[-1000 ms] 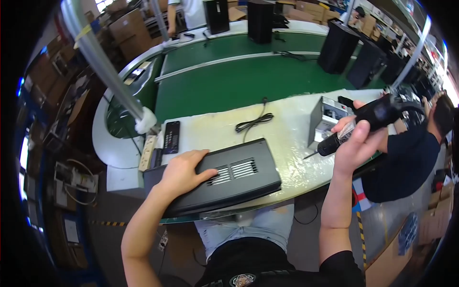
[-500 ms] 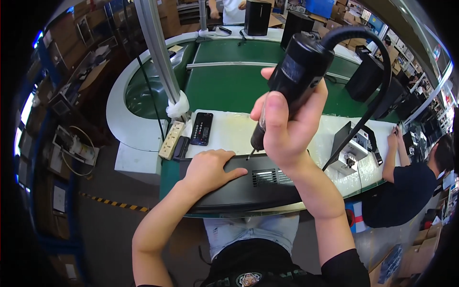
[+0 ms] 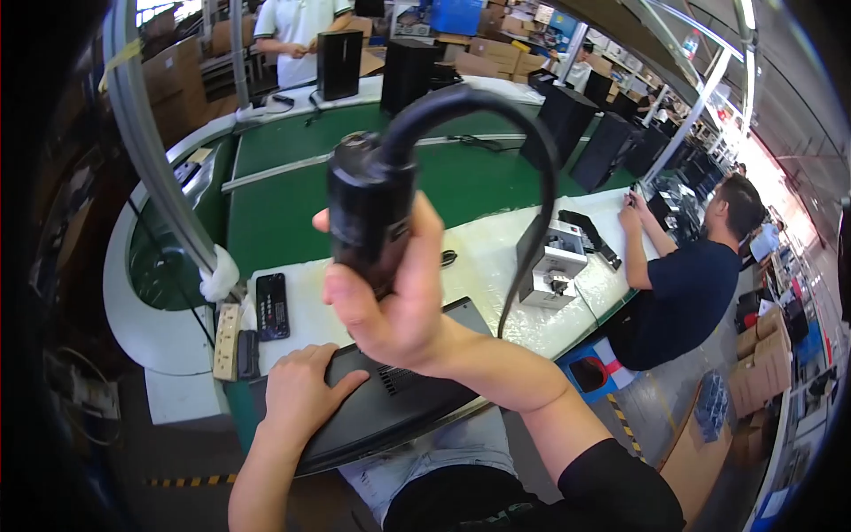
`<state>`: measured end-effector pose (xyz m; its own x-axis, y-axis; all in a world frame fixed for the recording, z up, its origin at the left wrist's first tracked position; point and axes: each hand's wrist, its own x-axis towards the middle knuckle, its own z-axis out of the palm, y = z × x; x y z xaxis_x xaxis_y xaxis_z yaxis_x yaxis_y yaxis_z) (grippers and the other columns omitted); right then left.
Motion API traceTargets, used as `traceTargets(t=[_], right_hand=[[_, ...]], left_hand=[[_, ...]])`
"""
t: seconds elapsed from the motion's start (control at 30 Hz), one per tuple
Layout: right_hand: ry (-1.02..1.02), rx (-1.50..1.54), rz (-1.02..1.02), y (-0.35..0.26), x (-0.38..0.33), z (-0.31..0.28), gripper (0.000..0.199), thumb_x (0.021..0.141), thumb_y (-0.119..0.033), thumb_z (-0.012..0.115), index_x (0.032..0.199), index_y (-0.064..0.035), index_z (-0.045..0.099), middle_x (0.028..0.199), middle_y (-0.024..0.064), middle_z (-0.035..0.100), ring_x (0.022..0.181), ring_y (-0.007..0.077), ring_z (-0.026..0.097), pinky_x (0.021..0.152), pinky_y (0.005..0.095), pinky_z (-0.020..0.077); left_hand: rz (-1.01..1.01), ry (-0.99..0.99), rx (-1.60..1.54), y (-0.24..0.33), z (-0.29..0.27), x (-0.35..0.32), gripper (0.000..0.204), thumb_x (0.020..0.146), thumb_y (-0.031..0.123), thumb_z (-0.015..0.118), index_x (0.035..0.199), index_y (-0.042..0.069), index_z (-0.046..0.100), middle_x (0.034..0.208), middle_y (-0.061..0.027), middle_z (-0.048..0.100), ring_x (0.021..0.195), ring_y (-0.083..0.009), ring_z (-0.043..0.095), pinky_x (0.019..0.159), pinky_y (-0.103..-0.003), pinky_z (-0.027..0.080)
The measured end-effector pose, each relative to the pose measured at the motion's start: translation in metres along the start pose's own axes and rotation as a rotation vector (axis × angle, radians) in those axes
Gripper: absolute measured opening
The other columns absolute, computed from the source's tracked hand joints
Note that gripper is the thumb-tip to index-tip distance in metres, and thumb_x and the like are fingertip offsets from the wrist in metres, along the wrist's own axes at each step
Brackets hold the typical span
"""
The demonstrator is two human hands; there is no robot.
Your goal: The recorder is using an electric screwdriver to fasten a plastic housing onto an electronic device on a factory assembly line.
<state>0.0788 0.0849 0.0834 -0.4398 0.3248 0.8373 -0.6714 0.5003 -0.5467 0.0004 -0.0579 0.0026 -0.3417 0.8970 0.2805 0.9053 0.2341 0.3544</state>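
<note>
My right hand (image 3: 399, 301) is wrapped around a black electric screwdriver (image 3: 368, 199), held upright above a dark panel-like casing (image 3: 399, 423). A thick black cord (image 3: 532, 133) loops from the tool's top down to the right. The screwdriver's tip is hidden behind my hand, so I cannot tell whether it touches the casing. My left hand (image 3: 303, 387) lies flat on the casing's left part, thumb spread toward its slotted vent (image 3: 394, 379). The casing lies along the near edge of the bench, partly covered by my right hand and forearm.
Left of the casing are a phone (image 3: 272, 306), a power strip (image 3: 227, 341) and a metal post (image 3: 164, 168). A metal device (image 3: 551, 270) stands at right, near a seated co-worker (image 3: 691, 279). Black boxes (image 3: 339, 65) line the green conveyor (image 3: 355, 168); another person (image 3: 297, 40) stands beyond.
The view has swung to the right and tilted, so the bench appears shifted left. Both hands keep their places on the tool and casing. The screwdriver's tip, visible before, is now hidden.
</note>
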Motion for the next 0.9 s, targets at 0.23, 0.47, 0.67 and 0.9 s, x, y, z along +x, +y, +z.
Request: traceTargets(t=[0.23, 0.47, 0.67, 0.9], right_hand=[[0.006, -0.128, -0.082, 0.013, -0.010, -0.002, 0.079, 0.086, -0.011, 0.066, 0.142, 0.0073, 0.013, 0.123, 0.0177, 0.047, 0.104, 0.0209, 0.051, 0.092, 0.0321, 0.0411], [0.123, -0.223, -0.190, 0.014, -0.005, 0.002, 0.082, 0.084, -0.013, 0.068, 0.144, 0.0059, 0.015, 0.099, 0.0205, 0.061, 0.078, 0.0309, 0.063, 0.073, 0.0334, 0.0497], [0.100, -0.146, -0.191, 0.015, -0.004, 0.004, 0.081, 0.083, -0.013, 0.068, 0.143, 0.0063, 0.018, 0.112, 0.0266, 0.058, 0.089, 0.0392, 0.064, 0.082, 0.0373, 0.0504], [0.131, -0.226, -0.242, 0.022, -0.002, -0.005, 0.077, 0.083, -0.017, 0.068, 0.141, 0.0071, 0.022, 0.119, 0.0304, 0.053, 0.097, 0.0435, 0.060, 0.086, 0.0422, 0.0481]], left_hand=[[-0.016, -0.095, 0.050, 0.009, -0.002, 0.011, 0.045, 0.073, 0.042, 0.074, 0.093, 0.003, 0.066, 0.083, -0.0130, 0.066, 0.079, -0.0318, 0.064, 0.072, -0.041, 0.049], [-0.061, -0.100, -0.047, 0.014, -0.004, 0.010, 0.039, 0.073, 0.024, 0.076, 0.103, 0.002, 0.064, 0.094, -0.0207, 0.066, 0.087, -0.0382, 0.063, 0.076, -0.043, 0.049], [-0.061, -0.128, -0.022, 0.018, -0.004, 0.009, 0.041, 0.076, 0.020, 0.073, 0.110, 0.001, 0.062, 0.100, -0.0214, 0.065, 0.092, -0.0388, 0.062, 0.080, -0.042, 0.049], [-0.081, -0.225, -0.117, 0.019, -0.016, 0.013, 0.041, 0.079, 0.017, 0.070, 0.115, 0.000, 0.059, 0.106, -0.0211, 0.064, 0.100, -0.0345, 0.061, 0.087, -0.041, 0.045]])
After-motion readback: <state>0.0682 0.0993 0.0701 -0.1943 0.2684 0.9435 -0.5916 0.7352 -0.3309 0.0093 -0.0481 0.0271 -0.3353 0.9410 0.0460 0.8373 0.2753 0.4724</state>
